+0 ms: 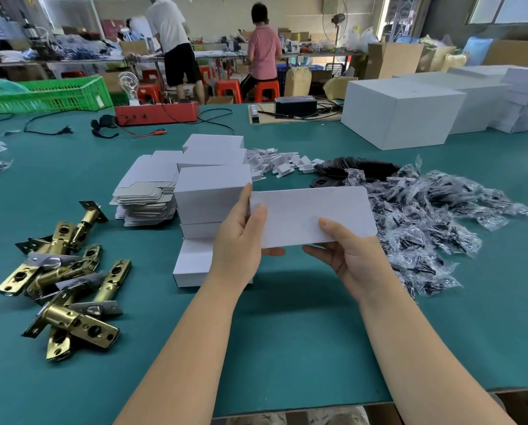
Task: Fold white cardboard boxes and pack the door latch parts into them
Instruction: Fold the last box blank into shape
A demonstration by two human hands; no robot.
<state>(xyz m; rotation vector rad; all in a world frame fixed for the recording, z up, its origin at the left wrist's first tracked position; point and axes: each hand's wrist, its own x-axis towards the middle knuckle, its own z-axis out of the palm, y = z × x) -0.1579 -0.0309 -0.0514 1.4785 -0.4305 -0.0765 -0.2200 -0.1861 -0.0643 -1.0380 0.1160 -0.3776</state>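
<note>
A flat white cardboard box blank (311,214) is held above the green bench (287,332) by 2 hands, left (239,240) and right (353,262); its underside is hidden. Brass door latches (66,280) lie at 9 o'clock.

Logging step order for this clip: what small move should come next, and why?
Probably open the flat box blank into a sleeve: both the left hand and right hand hold it still flat above the table, and the brass latches lie unpacked.
</note>
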